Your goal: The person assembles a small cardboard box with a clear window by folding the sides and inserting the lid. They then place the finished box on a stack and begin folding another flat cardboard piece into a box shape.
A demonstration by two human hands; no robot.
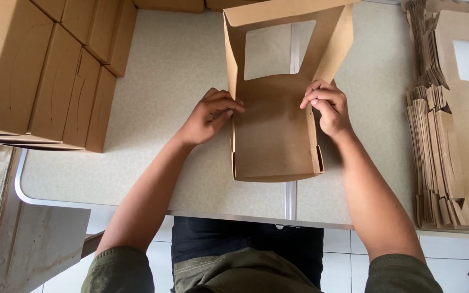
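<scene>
From the head view, we are looking down on a brown cardboard box (275,130) that is lying half-formed on the pale speckled worktop (175,70). Its base and low side walls are standing up near us, and its lid, cut with a square window, is rising open at the far end, so that the worktop is showing through the opening. The inside of the box is holding nothing.

We are pressing our left hand (208,116) against the box's left wall, the grip curled with the fingertips (233,106) touching the wall's upper edge. Our right hand (328,107) is sitting on the right wall, its grip bent and pinching the top of that wall where the lid's side flap is meeting it. Both forearms are reaching in from the near edge of the worktop, in green sleeves pushed up to the elbow.

To the left, we are seeing a group of finished boxes (44,76) of the same brown card, closed and lying side by side at a slant. To the right, a tall stack of flat box blanks (451,135) is resting on the worktop, the top one showing its own square window. More brown card is lying along the far edge.
</scene>
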